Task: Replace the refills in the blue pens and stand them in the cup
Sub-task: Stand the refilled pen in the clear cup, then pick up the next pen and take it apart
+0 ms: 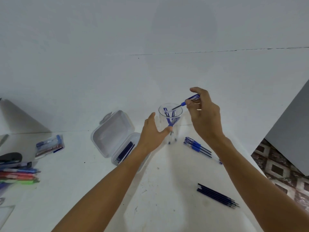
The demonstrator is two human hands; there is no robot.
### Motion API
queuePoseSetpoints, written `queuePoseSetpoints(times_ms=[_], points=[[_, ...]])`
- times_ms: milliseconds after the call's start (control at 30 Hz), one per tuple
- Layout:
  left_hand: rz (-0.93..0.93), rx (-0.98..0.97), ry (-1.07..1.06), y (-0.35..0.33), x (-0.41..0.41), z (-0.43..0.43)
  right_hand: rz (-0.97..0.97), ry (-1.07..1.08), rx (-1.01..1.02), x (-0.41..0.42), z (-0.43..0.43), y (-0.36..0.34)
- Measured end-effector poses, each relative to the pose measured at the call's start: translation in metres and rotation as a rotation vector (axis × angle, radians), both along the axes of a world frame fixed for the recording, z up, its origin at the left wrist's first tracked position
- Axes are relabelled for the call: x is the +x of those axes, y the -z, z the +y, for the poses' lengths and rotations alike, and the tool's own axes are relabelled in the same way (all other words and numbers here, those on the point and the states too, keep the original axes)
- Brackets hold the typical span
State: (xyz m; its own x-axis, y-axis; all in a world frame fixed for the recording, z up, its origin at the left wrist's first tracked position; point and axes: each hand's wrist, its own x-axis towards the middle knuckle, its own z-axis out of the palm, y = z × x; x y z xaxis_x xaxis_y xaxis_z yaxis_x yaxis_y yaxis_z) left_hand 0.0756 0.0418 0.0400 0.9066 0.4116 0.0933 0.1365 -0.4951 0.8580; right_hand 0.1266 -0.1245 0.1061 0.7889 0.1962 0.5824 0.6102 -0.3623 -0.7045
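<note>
A clear plastic cup [177, 113] stands at the middle of the white table with a few blue pens [172, 119] upright inside. My right hand [203, 114] pinches a blue pen [187, 102] slanted over the cup's rim, its tip end dipping into the mouth. My left hand [153, 133] is spread open just left of the cup, thumb tip at the cup's near wall. Several blue pens [197, 147] lie on the table right of the cup. A row of dark blue refills [217, 195] lies near the front right.
An open clear plastic box [113, 131] with more refills [125, 152] sits left of the cup. At the far left lie a packet [49, 145], a black stapler [10, 157] and coloured pens [18, 175]. The table's right edge drops to a patterned floor [282, 171].
</note>
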Motion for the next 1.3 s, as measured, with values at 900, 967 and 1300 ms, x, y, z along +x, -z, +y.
queuePoseSetpoints(times_ms=[900, 967, 1300], points=[[-0.193, -0.060, -0.098, 0.036, -0.022, -0.029, 0.079, 0.051, -0.630, -0.002, -0.038, 0.096], [-0.184, -0.045, -0.064, 0.045, -0.028, -0.037, 0.066, 0.078, -0.771, -0.003, -0.042, 0.107], [-0.044, -0.033, 0.045, 0.061, -0.054, -0.068, 0.092, 0.110, -0.915, -0.007, -0.046, 0.113]])
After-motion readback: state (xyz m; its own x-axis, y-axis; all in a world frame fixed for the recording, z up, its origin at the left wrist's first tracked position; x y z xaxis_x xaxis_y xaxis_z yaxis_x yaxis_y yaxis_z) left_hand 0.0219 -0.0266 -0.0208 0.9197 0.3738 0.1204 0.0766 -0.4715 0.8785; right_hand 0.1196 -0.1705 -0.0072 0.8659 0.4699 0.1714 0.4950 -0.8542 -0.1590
